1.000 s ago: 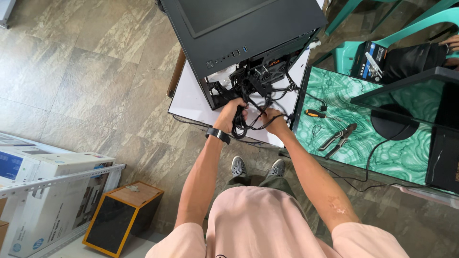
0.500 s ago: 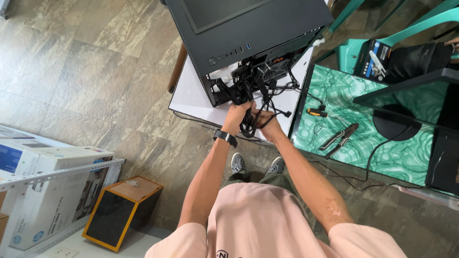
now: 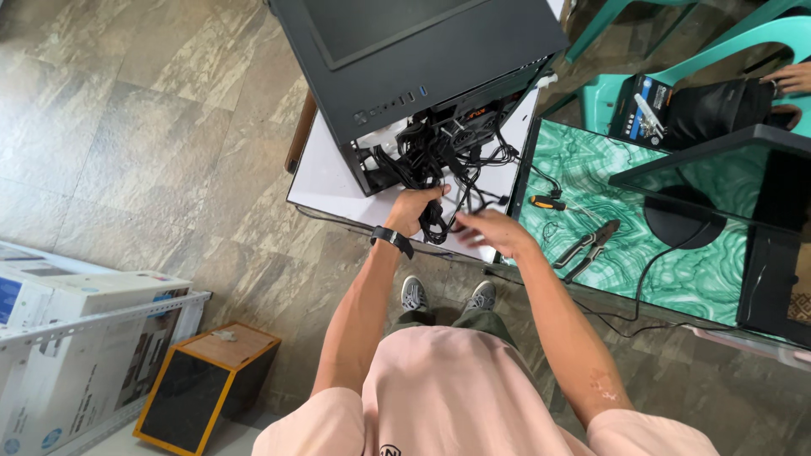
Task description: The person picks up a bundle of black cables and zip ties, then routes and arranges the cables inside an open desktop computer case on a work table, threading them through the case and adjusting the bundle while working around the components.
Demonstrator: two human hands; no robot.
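Two hands work at a bunch of black cables (image 3: 435, 156) hanging out of the black computer case (image 3: 405, 59) on the white worktop (image 3: 325, 181): the left hand (image 3: 411, 211) grips some cables, the right hand (image 3: 490, 232) looks half open beside them, so the sorting step seems under way.

Mottled brown stone-tile floor (image 3: 152, 127) left of the hands, teal plastic chairs (image 3: 760, 38) up right, daylight everywhere.
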